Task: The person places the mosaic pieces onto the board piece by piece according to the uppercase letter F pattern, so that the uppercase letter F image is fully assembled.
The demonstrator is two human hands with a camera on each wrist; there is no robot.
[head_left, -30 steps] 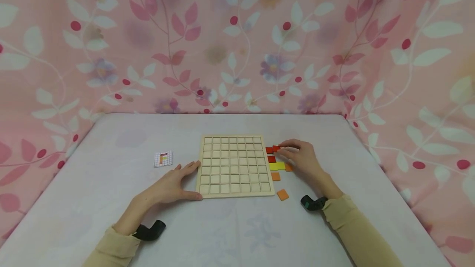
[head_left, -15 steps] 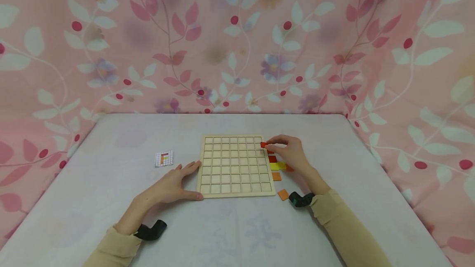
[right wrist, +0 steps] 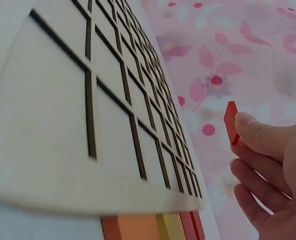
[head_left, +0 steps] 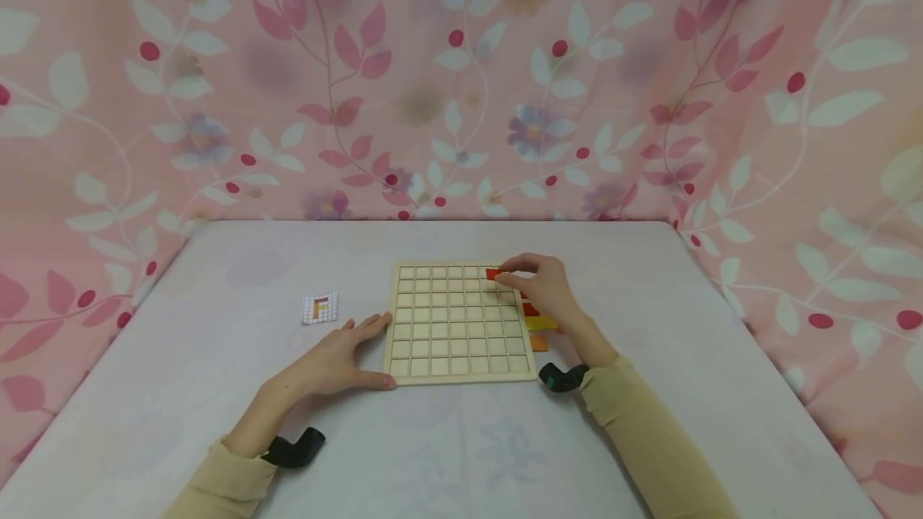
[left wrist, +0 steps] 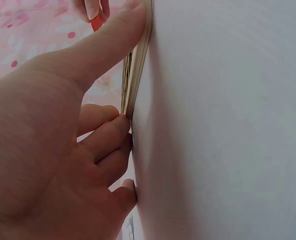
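Red tile carry: the right hand (head_left: 539,279) has a red tile (head_left: 493,274) pinched between thumb and fingers, up over the far right part of the wooden grid board (head_left: 461,381), and the right wrist view shows a gap between tile and board
Pinch tip: I'd grip right at the edge like this, since a fingertip tucked under a thin piece would probably stop it sitting flat
Lowering tip: imo get it level and lined up with the grid lines first, then let one edge touch before releasing, as a skewed corner could catch on a ridge
Left hand job: the left hand (head_left: 339,359) is spread wide, thumb at the near left corner, fingertips on the left edge, and light pressure there should be plenty to stop the board sliding
Sleeve watch: that right forearm passes close to the loose pieces, so I'd go easy on wrist sweeps
Tile looks: small flat square, bright red, thin straight sides, no markings that I can make out, partly covered by fingers
Board looks: pale wood, framed, ridges splitting it into squares, flat on the counter (head_left: 461,455)
Loose pieces: yellow (head_left: 542,324), orange (head_left: 538,343) and darker red (head_left: 530,309) tiles by the right edge, some hidden by the hand
Pattern card: small gridded card (head_left: 320,308) left of the board, too tiny to read properly
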